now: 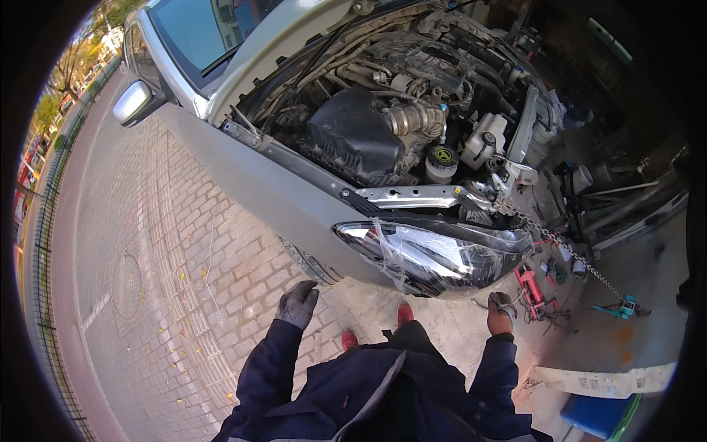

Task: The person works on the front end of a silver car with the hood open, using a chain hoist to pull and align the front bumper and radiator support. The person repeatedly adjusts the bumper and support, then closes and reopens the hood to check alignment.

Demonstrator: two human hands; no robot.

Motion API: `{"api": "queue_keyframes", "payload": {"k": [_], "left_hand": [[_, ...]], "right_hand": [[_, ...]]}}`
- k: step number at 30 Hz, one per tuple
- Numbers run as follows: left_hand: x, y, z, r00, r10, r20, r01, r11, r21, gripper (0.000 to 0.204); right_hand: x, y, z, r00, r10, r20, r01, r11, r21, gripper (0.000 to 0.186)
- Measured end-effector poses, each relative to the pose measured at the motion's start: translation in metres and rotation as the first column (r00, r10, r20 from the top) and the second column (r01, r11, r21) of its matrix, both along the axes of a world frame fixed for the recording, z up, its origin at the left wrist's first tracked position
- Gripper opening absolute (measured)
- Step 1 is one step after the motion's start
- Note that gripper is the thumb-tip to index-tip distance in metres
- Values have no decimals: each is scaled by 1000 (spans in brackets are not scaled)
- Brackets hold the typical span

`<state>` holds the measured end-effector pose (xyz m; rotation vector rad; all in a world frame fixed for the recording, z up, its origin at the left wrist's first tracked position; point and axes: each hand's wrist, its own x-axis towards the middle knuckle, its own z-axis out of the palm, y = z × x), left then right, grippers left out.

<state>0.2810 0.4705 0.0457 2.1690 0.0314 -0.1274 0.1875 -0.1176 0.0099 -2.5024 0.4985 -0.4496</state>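
Note:
In front of me stands a grey car with its hood raised and its front bumper off. Its headlight is wrapped in torn clear film. My left hand, in a grey work glove, hangs free left of the headlight near the front wheel. Its fingers are loosely bent and apart, with nothing seen in them. On the other side, below the headlight's right end, my right hand is closed around something pale grey, perhaps cloth or a glove. Its exact kind is hard to make out. Neither hand touches the car.
A chain runs from the car's front down to a teal clamp. Red tools lie on the ground at right. Nearer me are a cardboard piece and a blue item. Brick paving spreads to the left.

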Motion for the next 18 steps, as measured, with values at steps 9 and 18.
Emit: {"api": "queue_keyframes", "payload": {"k": [9,18], "left_hand": [[73,-34,84,889,-16,457,1,1000,31,30],[154,-71,133,733,-138,666,-24,973,229,33]], "right_hand": [[-30,29,12,985,-41,-166,49,998,42,35],[16,8,-18,978,-193,-85,210,929,304,30]]}}
